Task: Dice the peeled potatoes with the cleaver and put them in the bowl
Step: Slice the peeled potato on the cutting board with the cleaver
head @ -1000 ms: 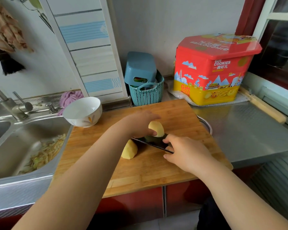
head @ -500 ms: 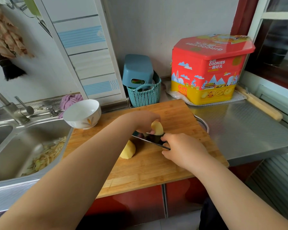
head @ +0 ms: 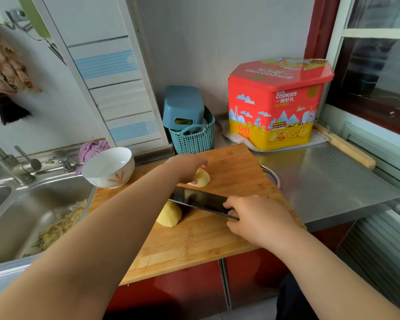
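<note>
The potato is only halved so far; no dice are seen, and the bowl (head: 108, 166), beyond the left forearm, looks empty. One half (head: 202, 178) is held down under the curled left hand (head: 187, 166). The cleaver (head: 200, 201) is gripped by the right hand (head: 255, 219), its blade lying between the hands. The other half (head: 169, 214) is left just beside the blade, nearer the body.

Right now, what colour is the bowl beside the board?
White, with an orange leaf motif on its side; the bowl shows in the head view.
</note>
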Available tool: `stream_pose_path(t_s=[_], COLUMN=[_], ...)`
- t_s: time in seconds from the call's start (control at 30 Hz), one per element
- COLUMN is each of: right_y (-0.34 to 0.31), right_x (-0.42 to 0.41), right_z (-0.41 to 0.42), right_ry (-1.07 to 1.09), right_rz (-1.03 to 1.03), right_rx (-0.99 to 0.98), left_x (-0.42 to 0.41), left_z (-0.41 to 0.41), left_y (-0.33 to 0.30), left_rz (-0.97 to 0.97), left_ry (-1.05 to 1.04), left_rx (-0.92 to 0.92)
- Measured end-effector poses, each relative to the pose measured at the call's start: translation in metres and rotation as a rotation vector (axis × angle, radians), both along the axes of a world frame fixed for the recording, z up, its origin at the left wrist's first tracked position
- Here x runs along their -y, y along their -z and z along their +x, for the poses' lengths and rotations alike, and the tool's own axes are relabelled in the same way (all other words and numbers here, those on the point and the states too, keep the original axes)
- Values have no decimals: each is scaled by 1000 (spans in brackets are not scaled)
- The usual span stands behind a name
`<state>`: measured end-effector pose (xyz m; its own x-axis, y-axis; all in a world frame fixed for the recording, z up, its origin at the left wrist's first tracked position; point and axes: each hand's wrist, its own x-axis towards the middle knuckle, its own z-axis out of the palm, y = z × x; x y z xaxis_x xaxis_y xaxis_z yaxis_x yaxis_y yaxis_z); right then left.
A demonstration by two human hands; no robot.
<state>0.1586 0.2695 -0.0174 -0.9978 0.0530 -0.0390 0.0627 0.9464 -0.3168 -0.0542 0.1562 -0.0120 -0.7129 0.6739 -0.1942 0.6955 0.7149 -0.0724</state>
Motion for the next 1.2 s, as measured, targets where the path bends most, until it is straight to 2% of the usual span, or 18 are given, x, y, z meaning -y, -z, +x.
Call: stream_pose_path(t_s=[0.1,0.17,0.23,0.3,0.37,0.4,0.47,0.6,0.67,0.8,0.9,1.13,1.2], right_y=[-5,-9,-13,-18,-24,-27,-34,-41,-39,-35,-33,-36,-37], right_x=[-6,-10,-13,-14,-14,-12,-7,11,22,39,39,32,35], right_z=[2,1,-3,-9,-16,-19,-25,-35,-39,-44,-49,-66,-70], right_ry=[4,15,20,28,28,25,16,-1,-23,-55,-36,-41,-32], right_rz=[18,25,23,9,-16,-39,-106,-269,-287,-204,-225,-158,-189], right_rx=[27,50,60,73,83,92,126,208,244,269,290,361,387], left_x=[14,27,43,62,83,94,114,136,138,129,122,121,120], left_z=[-9,-7,4,26,55,68,88,101,102,101,107,106,103], left_y=[-6,-21,-39,-49,-42,-32,-1,60,75,81,83,79,77], left_rz=[15,168,519,902,1146,1201,1171,901,899,960,966,763,764], left_ry=[-53,-97,-164,-255,-297,-294,-282,-289,-265,-290,-290,-194,-143], left_rx=[105,139,57,-105,-228,-249,-220,7,34,-52,-126,-372,-402])
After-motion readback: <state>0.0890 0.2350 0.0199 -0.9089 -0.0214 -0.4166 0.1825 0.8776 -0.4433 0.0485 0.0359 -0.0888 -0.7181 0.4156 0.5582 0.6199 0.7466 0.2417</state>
